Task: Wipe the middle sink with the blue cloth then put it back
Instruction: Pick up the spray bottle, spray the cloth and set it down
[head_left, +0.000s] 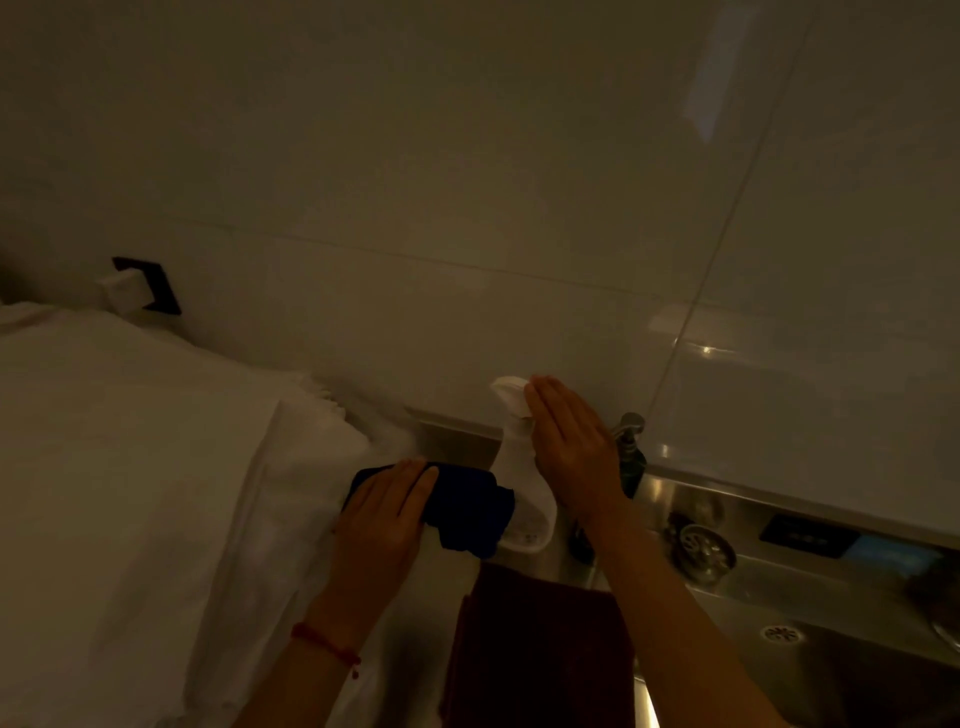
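Observation:
The blue cloth (470, 512) lies crumpled on the steel counter at the edge of a white fabric. My left hand (382, 519) rests on its left part, fingers laid over it. My right hand (569, 449) is flat and open against a white spray bottle (519, 478) that stands just right of the cloth. A steel sink (831, 670) with a round overflow grille lies at the lower right, mostly out of frame.
White fabric (130, 493) covers the counter on the left. A dark red towel (540, 639) hangs at the front edge. A dark soap dispenser (631, 457) and a metal sink strainer (701, 551) sit behind the sink. White tiled wall (467, 182) rises behind.

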